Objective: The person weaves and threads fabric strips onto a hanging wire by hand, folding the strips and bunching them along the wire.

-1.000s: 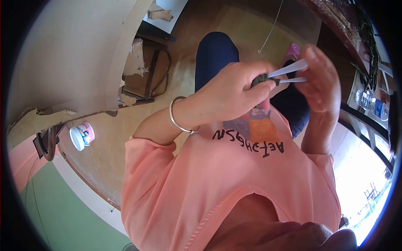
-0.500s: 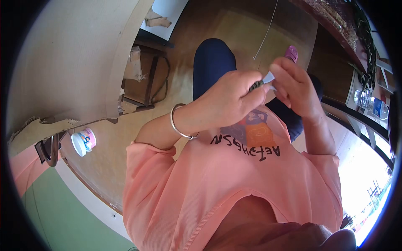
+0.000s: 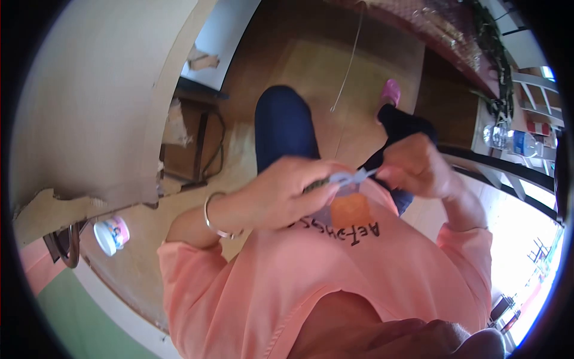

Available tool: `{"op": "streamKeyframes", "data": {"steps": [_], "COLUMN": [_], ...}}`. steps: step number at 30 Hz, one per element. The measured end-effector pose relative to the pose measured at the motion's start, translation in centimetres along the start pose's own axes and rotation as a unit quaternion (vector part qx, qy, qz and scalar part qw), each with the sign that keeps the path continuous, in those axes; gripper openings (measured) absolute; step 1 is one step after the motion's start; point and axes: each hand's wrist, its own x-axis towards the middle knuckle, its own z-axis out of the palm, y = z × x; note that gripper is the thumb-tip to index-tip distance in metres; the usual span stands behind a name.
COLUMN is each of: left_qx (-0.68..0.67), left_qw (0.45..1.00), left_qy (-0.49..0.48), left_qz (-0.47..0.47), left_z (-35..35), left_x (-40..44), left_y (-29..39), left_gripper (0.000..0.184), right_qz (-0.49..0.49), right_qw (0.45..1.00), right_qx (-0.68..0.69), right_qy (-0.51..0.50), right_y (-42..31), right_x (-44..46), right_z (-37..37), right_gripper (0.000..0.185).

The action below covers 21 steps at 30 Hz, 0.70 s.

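Note:
In front of my chest, my left hand [image 3: 293, 188] is closed round a dark green bundle [image 3: 317, 185], most of which my fingers hide. A pale bluish-white strip [image 3: 344, 178] comes out at its tip and looks looped or knotted. My right hand [image 3: 418, 167] is pinched on the strip's other end, which is drawn fairly straight between the two hands. A silver bangle [image 3: 208, 216] sits on my left wrist.
A cardboard-like panel [image 3: 95, 102] stands at the left, with a white tub [image 3: 112, 235] on the floor below it. Long dark green strands [image 3: 502, 66] hang by a reddish table [image 3: 412, 30] at upper right. Plastic bottles [image 3: 520, 143] lie at the right. A thin cord [image 3: 348, 66] hangs ahead.
My hands have moved lower and farther apart, the right drawing away from the left. The white strip, bunched between the fingers before, is now stretched between them. The camera view has shifted a little.

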Motion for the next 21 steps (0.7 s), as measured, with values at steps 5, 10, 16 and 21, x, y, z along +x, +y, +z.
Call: {"op": "streamKeyframes", "data": {"steps": [5,10,16,21], "left_qx": [-0.012,0.091,0.085,0.015], "left_qw": [0.999,0.994,0.995,0.987], "left_qy": [-0.033,-0.018,-0.052,-0.134], "left_qz": [-0.021,0.062,-0.016,-0.092], "left_z": [1.0,1.3,0.0,-1.2], "left_x": [-0.5,1.2,2.9,4.3], "left_y": [-0.3,-1.1,-0.6,0.0], "left_gripper": [0.021,0.023,0.015,0.021], "right_qz": [0.063,0.060,0.151,0.126], "right_qw": [0.995,0.991,0.986,0.991], "right_qx": [0.082,0.084,-0.014,0.038], "right_qy": [-0.005,0.083,-0.065,-0.035], "right_y": [1.1,-0.6,-1.2,0.3], "right_x": [-0.2,1.2,1.2,0.3], "right_z": [3.2,3.3,1.8,0.4], "right_gripper": [0.020,0.019,0.019,0.020]}}
